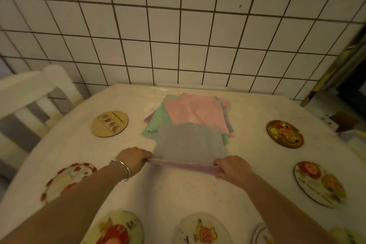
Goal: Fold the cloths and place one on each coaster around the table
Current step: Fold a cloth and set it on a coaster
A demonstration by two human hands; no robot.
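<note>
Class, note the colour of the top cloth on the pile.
Pink: the top cloth on the pile, seen from the head view.

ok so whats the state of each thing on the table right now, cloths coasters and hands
grey cloth: half folded, near edge held up
left hand: pinching the cloth's left corner
right hand: pinching its right corner
cloth pile: flat, unfolded, pink on top
coasters, e.g. wooden coaster: all in view bare, no cloth yet
</note>
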